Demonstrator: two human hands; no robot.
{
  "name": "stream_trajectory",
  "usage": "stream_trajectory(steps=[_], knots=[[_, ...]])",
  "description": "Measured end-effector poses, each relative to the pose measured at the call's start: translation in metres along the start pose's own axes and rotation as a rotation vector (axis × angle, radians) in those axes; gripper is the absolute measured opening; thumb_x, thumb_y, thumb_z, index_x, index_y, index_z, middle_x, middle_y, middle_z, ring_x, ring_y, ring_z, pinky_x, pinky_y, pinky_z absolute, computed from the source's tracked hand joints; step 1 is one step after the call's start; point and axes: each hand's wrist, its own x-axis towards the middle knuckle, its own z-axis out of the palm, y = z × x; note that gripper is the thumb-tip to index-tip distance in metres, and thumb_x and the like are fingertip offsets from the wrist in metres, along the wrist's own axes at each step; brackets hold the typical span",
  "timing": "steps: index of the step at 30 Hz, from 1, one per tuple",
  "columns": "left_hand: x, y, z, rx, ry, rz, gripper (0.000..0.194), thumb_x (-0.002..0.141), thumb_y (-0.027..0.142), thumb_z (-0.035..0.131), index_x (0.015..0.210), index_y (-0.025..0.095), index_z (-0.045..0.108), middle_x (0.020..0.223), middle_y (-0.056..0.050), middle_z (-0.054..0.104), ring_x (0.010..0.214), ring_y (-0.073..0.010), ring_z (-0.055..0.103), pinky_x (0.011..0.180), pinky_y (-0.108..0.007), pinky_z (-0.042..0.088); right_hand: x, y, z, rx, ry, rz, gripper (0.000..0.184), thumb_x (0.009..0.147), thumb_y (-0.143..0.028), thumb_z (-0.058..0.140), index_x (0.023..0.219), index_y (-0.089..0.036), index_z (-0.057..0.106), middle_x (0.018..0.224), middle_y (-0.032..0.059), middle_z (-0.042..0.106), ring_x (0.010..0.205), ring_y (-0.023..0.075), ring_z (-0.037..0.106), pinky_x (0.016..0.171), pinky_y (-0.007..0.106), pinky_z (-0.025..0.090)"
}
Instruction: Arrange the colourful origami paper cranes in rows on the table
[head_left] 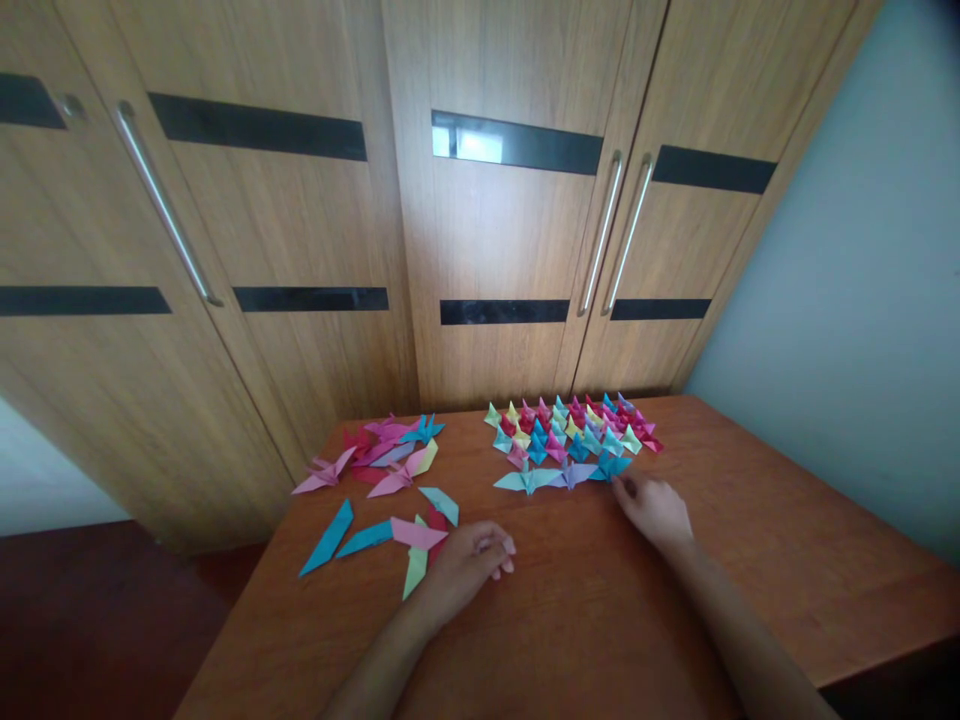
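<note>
At the right end of a front row of spread-winged paper cranes is a blue paper crane [610,467]. My right hand [657,512] has its thumb and fingers pinched at that crane's near edge. Beside it in the row are a lilac crane [574,474] and a pale aqua crane [528,481]. My left hand [472,560] hovers or rests over the table, fingers loosely curled and a little apart, with nothing visible in it. Close to its left lie a pink folded strip [417,533], a light green strip [415,570] and a red piece partly hidden by the hand.
Behind the front row stand several small folded cranes [559,430] in many colours. At the table's [570,620] left back lies a pile of cranes [386,445], with blue folded strips [327,540] nearer me. A wooden wardrobe [495,230] and a pale wall [847,330] border the table.
</note>
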Motion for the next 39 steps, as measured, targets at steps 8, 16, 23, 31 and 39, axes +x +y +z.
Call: stream_trajectory(steps=[8,16,23,31,39], knots=[[-0.004,0.012,-0.012,-0.019,0.17,0.123,0.025,0.082,0.038,0.051,0.08,0.016,0.06,0.073,-0.003,0.065,0.059,-0.0113,0.054,0.053,-0.021,0.04,-0.035,-0.068,0.012,0.412,0.066,-0.338,0.031,0.086,-0.038,0.042,0.066,-0.021,0.058,0.058,0.0003,0.058,0.055,0.0137,0.053,0.054,0.023,0.032],[-0.03,0.025,-0.094,0.343,0.587,0.268,0.027,0.082,0.041,0.049,0.085,0.018,0.063,0.087,-0.003,0.067,0.079,-0.0174,0.06,0.071,-0.026,0.045,-0.058,-0.116,0.032,0.539,-0.049,-0.452,0.029,0.086,-0.033,0.042,0.062,-0.02,0.052,0.055,-0.0016,0.054,0.051,0.0126,0.05,0.051,0.023,0.029],[-0.053,0.005,-0.2,0.71,1.109,-0.092,0.039,0.079,0.048,0.05,0.103,0.019,0.06,0.09,-0.006,0.069,0.081,-0.0227,0.064,0.069,-0.029,0.047,-0.061,-0.113,0.038,0.547,-0.075,-0.484,0.03,0.086,-0.033,0.041,0.061,-0.02,0.051,0.056,-0.0013,0.054,0.053,0.0126,0.05,0.054,0.023,0.03],[-0.045,-0.012,-0.232,0.944,0.952,-0.365,0.05,0.079,0.059,0.04,0.095,0.018,0.063,0.094,-0.012,0.069,0.087,-0.0312,0.064,0.065,-0.033,0.046,-0.063,-0.116,0.034,0.478,-0.073,-0.501,0.029,0.086,-0.032,0.04,0.064,-0.02,0.054,0.06,-0.0006,0.057,0.057,0.0128,0.052,0.057,0.023,0.031],[-0.043,-0.008,-0.225,1.002,0.986,-0.388,0.038,0.081,0.047,0.042,0.086,0.018,0.067,0.082,-0.013,0.07,0.078,-0.0305,0.064,0.057,-0.03,0.042,-0.066,-0.116,0.032,0.444,-0.084,-0.509,0.028,0.087,-0.032,0.04,0.066,-0.021,0.055,0.063,0.0001,0.059,0.06,0.0135,0.053,0.057,0.023,0.03]])
